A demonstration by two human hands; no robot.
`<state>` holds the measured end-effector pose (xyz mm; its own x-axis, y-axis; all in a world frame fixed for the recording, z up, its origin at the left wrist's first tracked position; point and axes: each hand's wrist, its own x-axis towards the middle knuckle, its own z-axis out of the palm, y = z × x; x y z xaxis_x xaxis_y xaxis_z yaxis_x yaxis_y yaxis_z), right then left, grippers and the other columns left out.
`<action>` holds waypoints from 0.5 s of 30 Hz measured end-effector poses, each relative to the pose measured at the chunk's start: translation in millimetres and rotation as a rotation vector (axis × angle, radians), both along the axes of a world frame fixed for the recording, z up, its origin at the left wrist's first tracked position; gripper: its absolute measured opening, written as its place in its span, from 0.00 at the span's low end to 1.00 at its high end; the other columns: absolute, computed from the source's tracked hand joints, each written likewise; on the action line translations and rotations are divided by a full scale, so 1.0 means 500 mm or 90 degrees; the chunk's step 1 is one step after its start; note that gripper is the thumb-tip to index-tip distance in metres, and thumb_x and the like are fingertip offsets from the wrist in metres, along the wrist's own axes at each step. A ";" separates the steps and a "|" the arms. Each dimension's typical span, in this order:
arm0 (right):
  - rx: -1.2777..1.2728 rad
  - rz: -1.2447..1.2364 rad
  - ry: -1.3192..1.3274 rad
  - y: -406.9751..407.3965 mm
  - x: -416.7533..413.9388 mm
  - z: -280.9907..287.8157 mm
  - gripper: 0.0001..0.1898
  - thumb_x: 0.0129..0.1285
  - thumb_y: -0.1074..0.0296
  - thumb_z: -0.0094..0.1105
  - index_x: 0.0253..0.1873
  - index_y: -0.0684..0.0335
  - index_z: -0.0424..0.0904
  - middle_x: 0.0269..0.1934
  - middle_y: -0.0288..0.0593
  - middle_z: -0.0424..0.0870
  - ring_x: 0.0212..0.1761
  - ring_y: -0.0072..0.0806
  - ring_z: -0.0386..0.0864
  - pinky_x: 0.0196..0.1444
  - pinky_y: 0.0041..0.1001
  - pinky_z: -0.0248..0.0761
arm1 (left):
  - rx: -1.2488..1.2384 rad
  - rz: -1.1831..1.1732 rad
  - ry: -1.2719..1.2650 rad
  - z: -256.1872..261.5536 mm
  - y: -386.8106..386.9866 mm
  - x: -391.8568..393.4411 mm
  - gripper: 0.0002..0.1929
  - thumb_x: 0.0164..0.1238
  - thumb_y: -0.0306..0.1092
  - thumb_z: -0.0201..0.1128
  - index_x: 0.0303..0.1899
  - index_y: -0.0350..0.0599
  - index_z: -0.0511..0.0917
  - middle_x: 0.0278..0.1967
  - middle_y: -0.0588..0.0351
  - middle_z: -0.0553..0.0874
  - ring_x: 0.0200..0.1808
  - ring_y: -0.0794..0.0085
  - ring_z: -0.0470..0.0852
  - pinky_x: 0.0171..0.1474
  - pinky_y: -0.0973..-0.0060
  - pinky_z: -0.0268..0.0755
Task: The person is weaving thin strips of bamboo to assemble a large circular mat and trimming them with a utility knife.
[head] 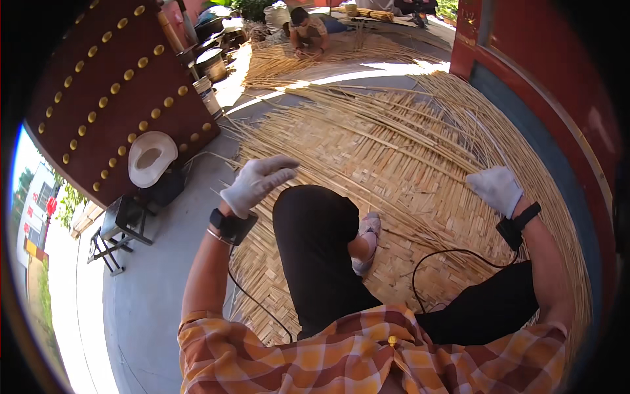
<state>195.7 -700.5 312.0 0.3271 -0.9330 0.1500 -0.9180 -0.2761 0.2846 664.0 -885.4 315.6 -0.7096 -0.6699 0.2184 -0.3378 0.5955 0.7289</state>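
My left hand (263, 180), in a white glove, is raised above the left edge of the woven reed mat (408, 172), fingers stretched, thumb apart, and nothing visible in it. Over the mat's right side my right hand (494, 189), also gloved, is closed; a long flat reed strip (418, 155) runs up to its fingers, and a pale bent strip (487, 130) rises behind it. The fingers hide how the strips meet. Many loose reed strips (320, 172) lie across the mat. My foot and lower body are on the mat between my hands.
A studded red door (113, 88) stands left, with a pale hat (152, 157) and a small black stool (123, 221) near it. Another person (309, 34) crouches over reeds at the back. Buckets (211, 64) stand back left; a red door frame (556, 83) borders the right.
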 end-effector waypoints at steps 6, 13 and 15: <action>0.019 -0.157 -0.040 0.055 -0.086 -0.018 0.08 0.56 0.64 0.58 0.39 0.57 0.80 0.29 0.43 0.82 0.33 0.39 0.80 0.36 0.37 0.72 | 0.139 0.146 0.006 0.015 -0.183 0.117 0.18 0.69 0.40 0.56 0.52 0.38 0.77 0.38 0.56 0.84 0.41 0.77 0.80 0.47 0.79 0.70; 0.166 -0.259 -0.023 -0.040 -0.206 -0.186 0.09 0.56 0.59 0.58 0.35 0.57 0.79 0.30 0.44 0.81 0.35 0.42 0.80 0.39 0.38 0.72 | 0.099 0.128 -0.189 -0.188 -0.330 -0.111 0.14 0.67 0.36 0.59 0.47 0.36 0.80 0.35 0.52 0.86 0.39 0.75 0.83 0.43 0.78 0.73; 0.219 -0.266 -0.081 -0.088 -0.229 -0.257 0.10 0.57 0.58 0.59 0.35 0.58 0.79 0.31 0.45 0.81 0.38 0.42 0.80 0.41 0.39 0.72 | 0.009 0.072 -0.297 -0.249 -0.344 -0.206 0.14 0.65 0.39 0.61 0.46 0.41 0.81 0.38 0.49 0.86 0.41 0.67 0.85 0.44 0.73 0.74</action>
